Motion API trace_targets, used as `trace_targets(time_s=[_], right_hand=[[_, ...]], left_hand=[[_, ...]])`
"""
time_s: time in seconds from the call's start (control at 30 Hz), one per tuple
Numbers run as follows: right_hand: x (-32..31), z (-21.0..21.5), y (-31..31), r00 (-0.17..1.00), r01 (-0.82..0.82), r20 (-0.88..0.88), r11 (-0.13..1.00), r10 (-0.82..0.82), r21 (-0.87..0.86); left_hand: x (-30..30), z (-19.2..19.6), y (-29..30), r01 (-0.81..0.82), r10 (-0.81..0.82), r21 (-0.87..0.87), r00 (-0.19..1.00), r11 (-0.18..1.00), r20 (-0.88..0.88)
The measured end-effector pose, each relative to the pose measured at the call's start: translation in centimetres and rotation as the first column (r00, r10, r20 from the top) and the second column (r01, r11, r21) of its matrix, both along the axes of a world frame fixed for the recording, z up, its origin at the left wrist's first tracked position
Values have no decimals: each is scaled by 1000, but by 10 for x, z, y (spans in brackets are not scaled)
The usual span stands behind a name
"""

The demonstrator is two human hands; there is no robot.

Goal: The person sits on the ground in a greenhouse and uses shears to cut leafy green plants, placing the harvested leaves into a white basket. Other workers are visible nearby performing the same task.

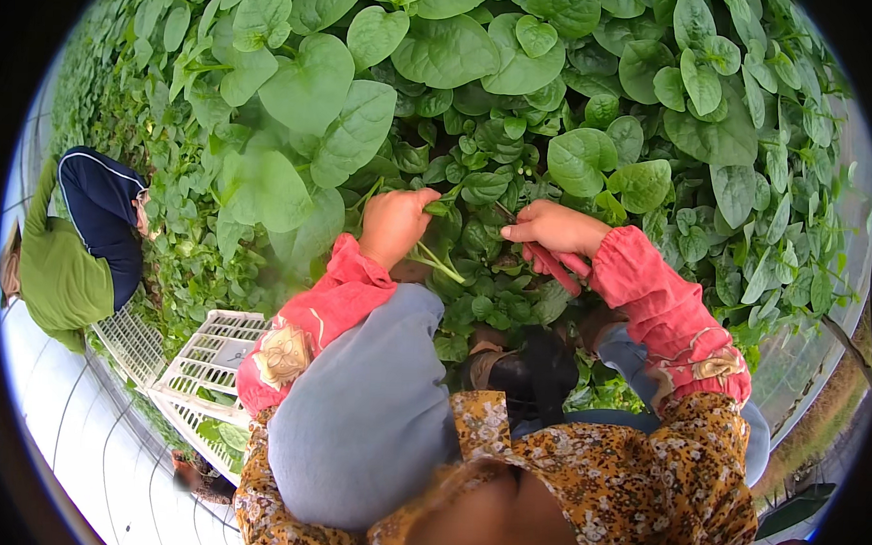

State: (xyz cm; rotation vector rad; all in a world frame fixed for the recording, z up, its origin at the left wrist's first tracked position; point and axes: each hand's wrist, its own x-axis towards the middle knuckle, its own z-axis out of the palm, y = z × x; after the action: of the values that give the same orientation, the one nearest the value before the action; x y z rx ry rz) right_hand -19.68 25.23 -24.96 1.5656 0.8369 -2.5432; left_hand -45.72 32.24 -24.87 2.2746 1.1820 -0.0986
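Observation:
My left hand (396, 225) is closed in a fist around cut-looking green stems (442, 263), whose pale ends stick out below it toward the middle. Large heart-shaped leaves (313, 86) rise just beyond this hand; which of them belong to the held stems I cannot tell. In my right hand (564, 229) is a pair of red-handled scissors (555, 267), the handles showing under the palm. Their thin blades point left into the foliage and are mostly hidden. Small leafy shoots (487, 188) grow between the two hands. Red sleeve covers reach both wrists.
White plastic crates (207, 361) stand at the left, one with leaves inside. Farther left, another person in a green top (66, 274) bends toward the plants. Dense greens fill the far side. My blue-grey clad knee (364, 395) and dark boot (543, 372) are close below my hands.

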Motion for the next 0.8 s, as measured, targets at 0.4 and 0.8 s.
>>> trace_targets(time_s=[0.4, 0.8], right_hand=[[-28, 8, -13, 911, 408, -51, 880, -409, 244], [-47, 57, 18, 738, 651, -245, 566, -629, 507]], left_hand=[[-5, 27, 46, -299, 707, -883, 706, 361, 50], [7, 65, 28, -43, 808, -976, 569, 214, 152]])
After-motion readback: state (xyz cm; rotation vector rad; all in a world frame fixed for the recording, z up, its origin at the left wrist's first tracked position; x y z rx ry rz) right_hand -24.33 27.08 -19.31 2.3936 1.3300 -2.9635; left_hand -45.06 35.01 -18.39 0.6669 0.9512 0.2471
